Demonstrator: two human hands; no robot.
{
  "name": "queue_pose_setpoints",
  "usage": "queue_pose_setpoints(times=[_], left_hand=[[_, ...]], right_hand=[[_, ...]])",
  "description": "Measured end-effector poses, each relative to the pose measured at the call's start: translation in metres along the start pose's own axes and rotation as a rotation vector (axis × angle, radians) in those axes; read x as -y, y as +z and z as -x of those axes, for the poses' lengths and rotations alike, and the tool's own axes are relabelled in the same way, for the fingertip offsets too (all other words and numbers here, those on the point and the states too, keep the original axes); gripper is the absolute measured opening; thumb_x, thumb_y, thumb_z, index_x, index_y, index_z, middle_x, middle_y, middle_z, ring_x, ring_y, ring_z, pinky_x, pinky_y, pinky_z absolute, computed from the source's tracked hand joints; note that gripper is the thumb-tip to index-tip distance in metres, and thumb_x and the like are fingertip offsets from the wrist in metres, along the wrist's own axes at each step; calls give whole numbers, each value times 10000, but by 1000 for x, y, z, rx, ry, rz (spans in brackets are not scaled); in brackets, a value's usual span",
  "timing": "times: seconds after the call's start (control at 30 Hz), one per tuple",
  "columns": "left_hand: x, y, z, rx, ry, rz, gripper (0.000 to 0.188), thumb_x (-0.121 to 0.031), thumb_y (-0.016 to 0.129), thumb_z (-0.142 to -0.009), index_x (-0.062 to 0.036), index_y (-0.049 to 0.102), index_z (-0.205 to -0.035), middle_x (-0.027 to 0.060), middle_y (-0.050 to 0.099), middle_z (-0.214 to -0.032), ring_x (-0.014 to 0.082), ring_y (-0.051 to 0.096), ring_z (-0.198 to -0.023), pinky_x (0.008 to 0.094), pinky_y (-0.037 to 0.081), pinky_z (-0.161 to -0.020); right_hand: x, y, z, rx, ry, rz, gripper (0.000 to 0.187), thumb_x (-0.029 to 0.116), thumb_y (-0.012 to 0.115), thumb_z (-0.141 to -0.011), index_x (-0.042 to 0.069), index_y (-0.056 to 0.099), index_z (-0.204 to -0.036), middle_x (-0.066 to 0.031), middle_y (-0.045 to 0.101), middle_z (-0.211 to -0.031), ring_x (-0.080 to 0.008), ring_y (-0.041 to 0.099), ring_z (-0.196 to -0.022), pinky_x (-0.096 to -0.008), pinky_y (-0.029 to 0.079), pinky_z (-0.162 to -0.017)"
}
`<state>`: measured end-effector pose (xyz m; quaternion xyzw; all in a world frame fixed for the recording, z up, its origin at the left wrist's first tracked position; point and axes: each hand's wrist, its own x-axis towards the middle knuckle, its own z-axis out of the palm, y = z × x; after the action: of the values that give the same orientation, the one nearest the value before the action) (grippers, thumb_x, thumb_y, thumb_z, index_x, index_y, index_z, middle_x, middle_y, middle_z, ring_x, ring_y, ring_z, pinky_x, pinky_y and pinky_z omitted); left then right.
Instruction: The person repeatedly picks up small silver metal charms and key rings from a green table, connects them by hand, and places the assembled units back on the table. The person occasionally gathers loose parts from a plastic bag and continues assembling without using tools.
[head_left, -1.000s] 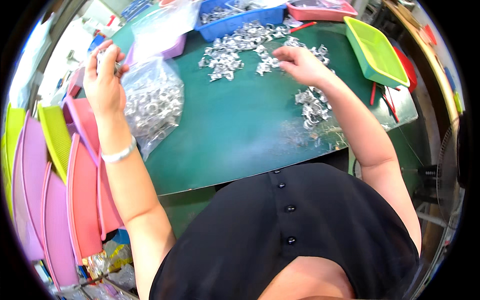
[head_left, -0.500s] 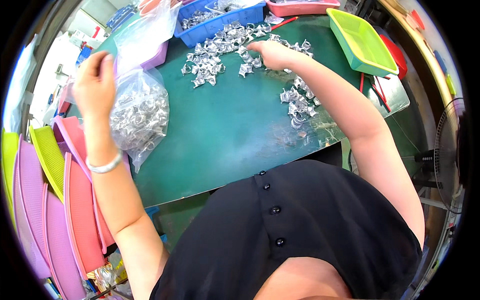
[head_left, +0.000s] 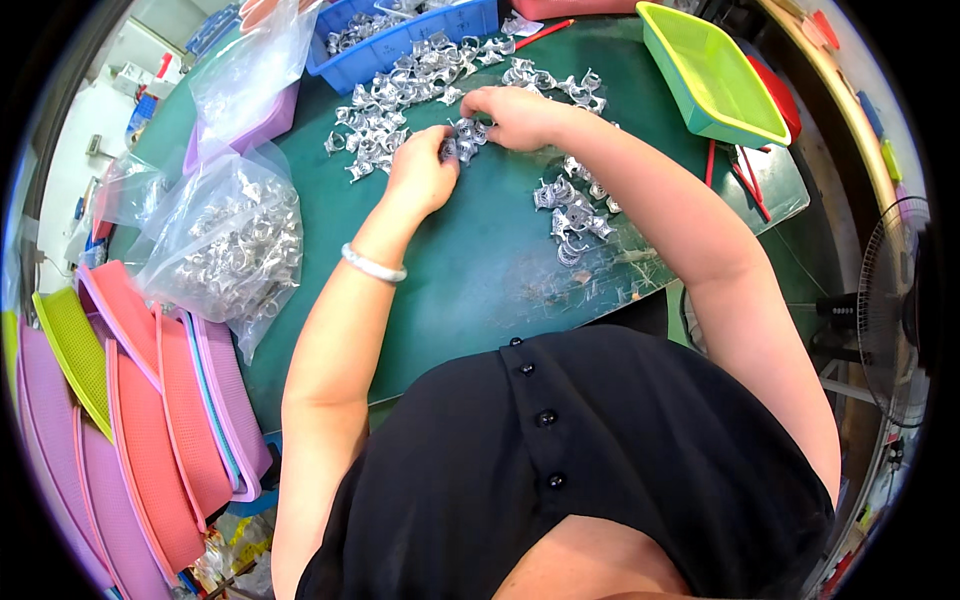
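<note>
My left hand (head_left: pixel 424 172) and my right hand (head_left: pixel 518 117) meet over the green table, with fingers curled around a small cluster of silver-coloured ring-like metal pieces (head_left: pixel 466 137). The left hand closes on its left side, while my right fingers bend over it from the upper right. Some fingertips are hidden. Loose rings of the same kind lie in a pile (head_left: pixel 372 128) beyond the left hand. Others form a group (head_left: pixel 573 212) below my right forearm. A clear plastic bag (head_left: pixel 240 235) full of such pieces rests left of my left forearm.
A blue bin (head_left: pixel 400 42) with metal pieces stands at the back, beside a red stick (head_left: pixel 545 33). At right is a green-yellow tray (head_left: pixel 715 80). A purple tray (head_left: pixel 255 125) sits under clear plastic. Stacked coloured baskets (head_left: pixel 150 420) flank the left; a fan (head_left: pixel 895 310) stands right.
My left hand has come down from beside the bag, moving right to the small cluster. My right hand stays near that cluster, its fingers now bent around it. The whole view has shifted slightly.
</note>
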<state>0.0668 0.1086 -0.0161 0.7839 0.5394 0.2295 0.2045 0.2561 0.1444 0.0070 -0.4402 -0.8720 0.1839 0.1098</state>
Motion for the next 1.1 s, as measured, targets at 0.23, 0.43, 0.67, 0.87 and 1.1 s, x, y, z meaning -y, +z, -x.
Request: queue_pose_setpoints(times=[0.23,0.43,0.67,0.87,1.1], left_hand=[[2,-20,39,143,-309,751,404,26,513,-836,44,494,-1240,103,599,-1013,120,596,-762,235,512,-631],[-5,-34,63,239,-486,1013,392,13,525,-862,33,486,-1251,55,583,-961,95,583,-745,198,510,-618],[-5,-39,72,273,-505,1318,367,17,532,-856,40,497,-1221,89,604,-1019,162,635,-876,282,560,-770],[0,-33,79,235,-450,1396,354,46,526,-848,50,503,-1201,136,593,-1103,239,607,-1031,362,529,-890],[9,-30,83,294,-487,1524,393,80,490,-817,68,485,-1210,210,559,-1171,323,572,-1095,439,481,-952]], right_hand=[[16,-4,12,45,29,-103,405,-13,553,-768,53,539,-1167,-172,619,-1097,-333,594,-1021,-393,471,-861],[19,-5,17,73,-38,-120,565,-18,532,-758,81,454,-1308,-165,629,-1098,-331,596,-1025,-392,467,-880],[16,0,12,54,-65,-87,486,25,565,-766,92,532,-1246,-146,647,-1049,-315,615,-983,-388,481,-851],[13,9,7,14,-56,-41,292,31,605,-756,45,614,-1047,-121,628,-924,-294,616,-848,-379,492,-763],[20,14,12,-43,-88,6,192,29,600,-756,31,626,-946,-126,630,-910,-310,613,-832,-380,494,-749]])
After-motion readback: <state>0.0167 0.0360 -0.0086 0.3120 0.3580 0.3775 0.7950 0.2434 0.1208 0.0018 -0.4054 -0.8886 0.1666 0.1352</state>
